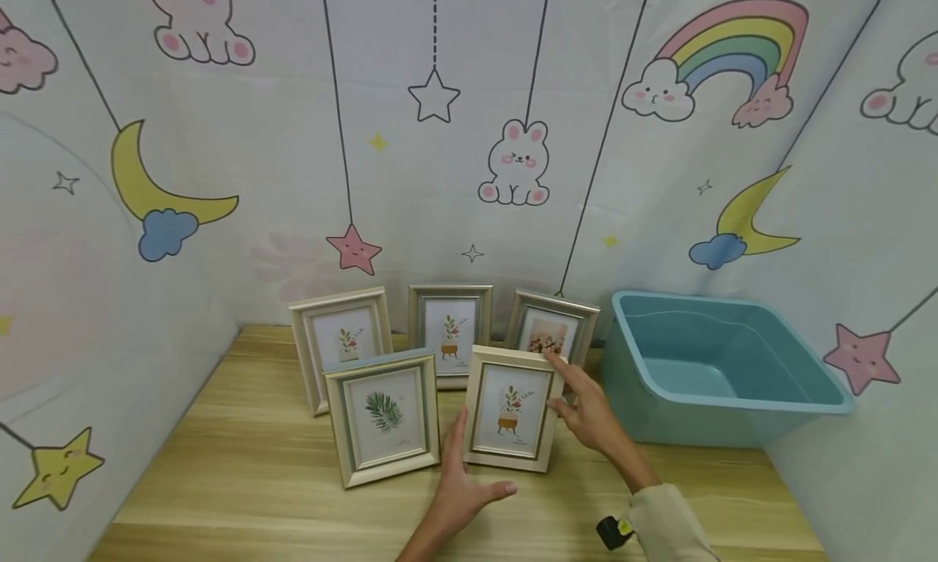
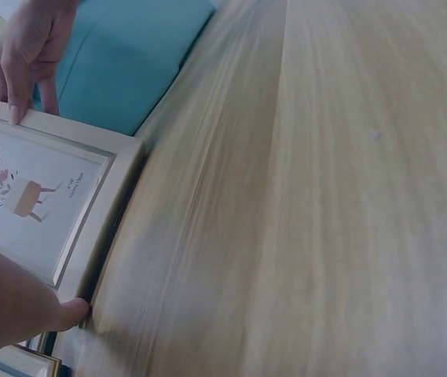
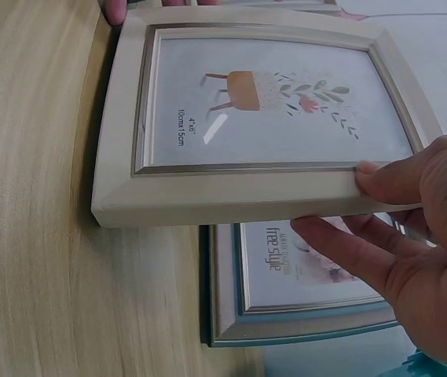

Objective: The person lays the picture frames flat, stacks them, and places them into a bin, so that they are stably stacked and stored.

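Observation:
A cream picture frame [image 1: 476, 383] with a potted-plant print stands on the table, leaning back slightly. At its right edge my right hand [image 1: 586, 411] pinches it; in the right wrist view the thumb [image 3: 392, 181] lies on the front border and fingers reach to the side and behind. My left hand [image 1: 458, 497] touches the frame's lower left edge with extended fingers, its thumb spread out to the right. Just left stands a champagne frame [image 1: 384, 419] with a green leaf print. Behind my right hand, a frame with a flower print [image 1: 550, 330] is partly covered.
Two more frames stand in the back row, one at the left [image 1: 304, 354] and one in the middle [image 1: 484, 318]. A blue plastic tub [image 1: 659, 419] sits at the right. Patterned cloth [image 1: 440, 179] surrounds the wooden table [image 1: 242, 464]. A small black object [image 1: 610, 533] is beside the right sleeve.

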The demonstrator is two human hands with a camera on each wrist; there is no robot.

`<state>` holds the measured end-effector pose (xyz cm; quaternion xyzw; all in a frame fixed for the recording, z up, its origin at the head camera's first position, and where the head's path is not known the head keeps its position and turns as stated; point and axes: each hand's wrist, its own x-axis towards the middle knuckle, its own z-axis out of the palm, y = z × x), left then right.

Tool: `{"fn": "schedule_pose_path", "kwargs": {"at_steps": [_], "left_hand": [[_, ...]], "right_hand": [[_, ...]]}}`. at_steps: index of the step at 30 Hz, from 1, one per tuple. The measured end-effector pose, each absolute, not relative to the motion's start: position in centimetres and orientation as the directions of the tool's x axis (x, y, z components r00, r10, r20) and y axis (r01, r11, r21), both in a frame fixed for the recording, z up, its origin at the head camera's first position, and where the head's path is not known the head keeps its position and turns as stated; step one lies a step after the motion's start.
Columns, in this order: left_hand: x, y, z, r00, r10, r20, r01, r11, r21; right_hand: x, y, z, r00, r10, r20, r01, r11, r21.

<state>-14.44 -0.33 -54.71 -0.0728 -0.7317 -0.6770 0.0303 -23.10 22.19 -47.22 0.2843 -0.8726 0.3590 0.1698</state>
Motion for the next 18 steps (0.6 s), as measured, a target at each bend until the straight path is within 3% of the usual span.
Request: {"fn": "schedule_pose_path", "kwargs": {"at_steps": [10,18], "left_hand": [[-13.8,0.5,-54.1,-0.993,0.031,0.114,0.113,-0.012,0.993],[-13.0,1.9,-53.0,-0.985,-0.114,0.126,0.145,-0.172,0.974]], "right_hand": [[-21.9,23.0,-46.0,-0.842,-0.311,0.440,-0.533,0.604,-0.593],[-19.7,23.9,-43.2,-0.929,-0.234,0.287,-0.367,0.478,-0.798]]}}
